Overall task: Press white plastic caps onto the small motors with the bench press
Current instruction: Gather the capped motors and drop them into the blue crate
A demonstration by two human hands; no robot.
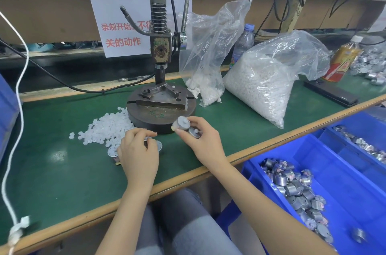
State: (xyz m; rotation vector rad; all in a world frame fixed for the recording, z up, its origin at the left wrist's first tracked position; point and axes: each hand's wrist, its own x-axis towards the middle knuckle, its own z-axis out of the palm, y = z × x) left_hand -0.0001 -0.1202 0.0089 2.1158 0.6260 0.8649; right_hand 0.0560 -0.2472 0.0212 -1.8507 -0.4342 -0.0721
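Observation:
The bench press (159, 50) stands on its round iron base (160, 116) in the middle of the green bench. A heap of white plastic caps (108, 127) lies left of the base. My right hand (200, 142) grips two small silver motors just in front of the base: one motor (182, 123) pinched at the fingertips and a second motor (194, 131) tucked under the fingers. My left hand (139, 152) hovers with curled fingers over a few motors (112, 150) lying on the mat beside the caps; what it holds is hidden.
Two clear bags of white caps (261, 85) stand right of the press, with a water bottle (243, 43) behind. Blue bins of motors (296, 188) sit low at the right. A drink bottle (342, 60), loose motors and a black bar lie at far right.

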